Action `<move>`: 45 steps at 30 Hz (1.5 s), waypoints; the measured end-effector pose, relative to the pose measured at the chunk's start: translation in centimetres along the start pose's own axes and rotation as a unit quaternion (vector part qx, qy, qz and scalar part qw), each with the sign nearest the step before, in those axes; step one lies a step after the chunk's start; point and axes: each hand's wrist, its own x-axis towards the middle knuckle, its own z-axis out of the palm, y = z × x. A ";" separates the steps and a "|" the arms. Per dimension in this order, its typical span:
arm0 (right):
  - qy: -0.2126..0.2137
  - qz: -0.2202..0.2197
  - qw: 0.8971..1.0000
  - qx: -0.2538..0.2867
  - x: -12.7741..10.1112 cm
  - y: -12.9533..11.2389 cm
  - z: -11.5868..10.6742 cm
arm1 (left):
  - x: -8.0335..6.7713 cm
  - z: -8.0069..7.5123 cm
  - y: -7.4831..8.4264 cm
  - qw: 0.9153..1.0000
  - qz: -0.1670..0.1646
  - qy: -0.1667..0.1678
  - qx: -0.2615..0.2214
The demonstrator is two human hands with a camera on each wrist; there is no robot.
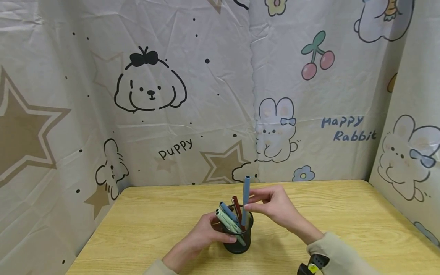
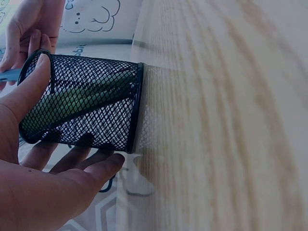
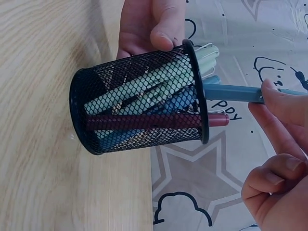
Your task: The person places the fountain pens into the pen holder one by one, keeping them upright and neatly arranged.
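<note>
A black mesh pen cup (image 1: 238, 240) (image 2: 86, 103) (image 3: 139, 103) stands on the wooden table (image 1: 144, 225). My left hand (image 1: 203, 236) (image 2: 29, 159) grips its side, thumb on the rim. My right hand (image 1: 275, 208) (image 3: 281, 144) pinches a blue pen (image 1: 246, 198) (image 3: 240, 92) that stands upright with its lower end inside the cup. Pale green pens (image 1: 227, 221) (image 3: 159, 89), another blue pen (image 1: 228, 211) and a dark red pen (image 1: 236, 206) (image 3: 159, 121) lean in the cup.
Cartoon-printed fabric walls (image 1: 172, 95) close in the table at the back and both sides. Bare tabletop (image 1: 361, 214) lies to the right and left of the cup. A wrist device (image 1: 314, 265) sits on my right sleeve.
</note>
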 end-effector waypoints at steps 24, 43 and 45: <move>-0.026 -0.009 1.000 -0.007 0.0 1.4 1.4 | -0.1 -0.1 0.2 1.000 0.000 -0.002 0.002; -0.017 0.013 0.999 -0.041 -0.5 2.2 1.7 | -0.1 0.0 0.2 1.000 -0.003 0.002 0.005; -0.017 0.016 0.999 -0.046 -0.6 2.3 1.8 | 0.0 0.0 0.2 1.000 -0.001 0.002 0.005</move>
